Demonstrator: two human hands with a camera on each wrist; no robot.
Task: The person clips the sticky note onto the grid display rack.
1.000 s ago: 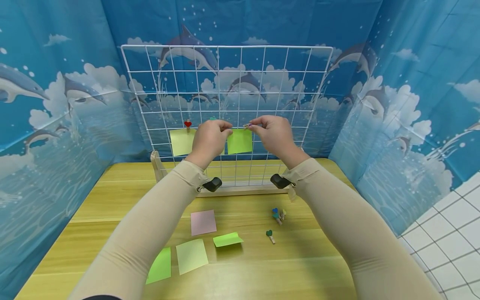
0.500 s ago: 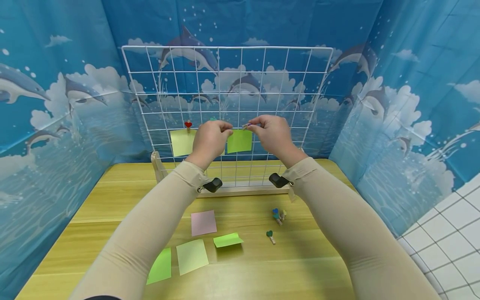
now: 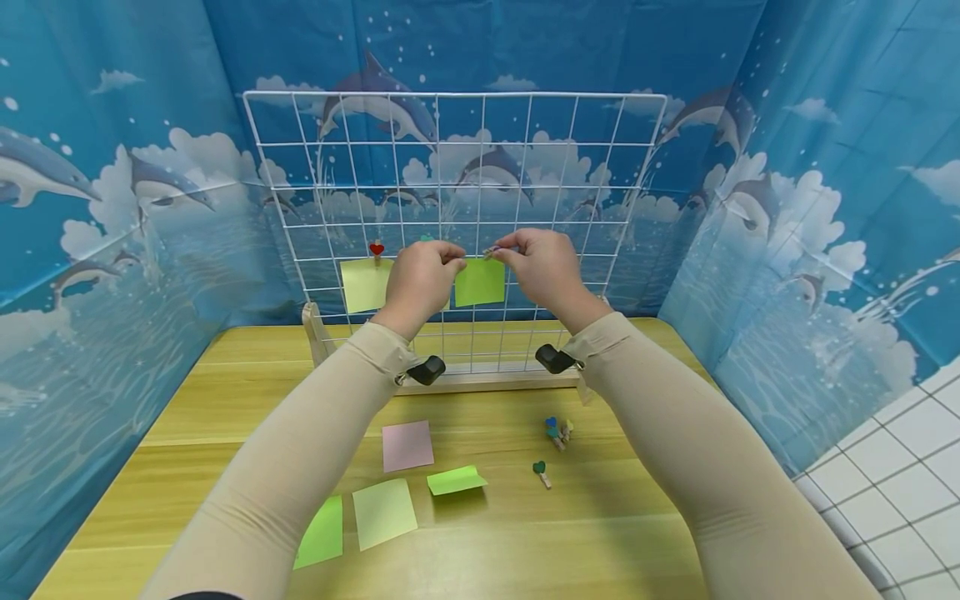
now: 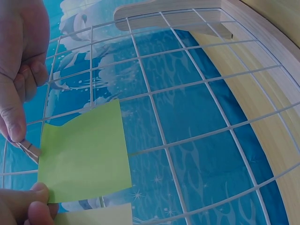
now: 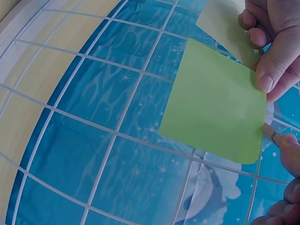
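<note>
My left hand (image 3: pixel 422 277) pinches the upper left corner of a green sticky note (image 3: pixel 480 282) between thumb and finger, against the white wire grid (image 3: pixel 459 185). My right hand (image 3: pixel 550 265) pinches a small wooden clothespin (image 4: pixel 29 152) by its end. In the right wrist view the tip of the clothespin (image 5: pixel 269 131) is right at the note's top edge. A pale yellow note (image 3: pixel 364 285) hangs to the left under a clip with a red heart (image 3: pixel 377 249). Another pale note (image 5: pixel 228 32) is partly hidden behind my left hand.
On the wooden table (image 3: pixel 480 550) lie a pink note (image 3: pixel 407 446), a pale yellow note (image 3: pixel 384 512), a curled green note (image 3: pixel 456 481) and a flat green note (image 3: pixel 322 532). A green-heart clip (image 3: pixel 542 474) and a small cluster of heart clips (image 3: pixel 557 432) lie at right.
My right hand has shifted slightly to the left with the clothespin along the note's top edge. My left hand stays at the note's corner.
</note>
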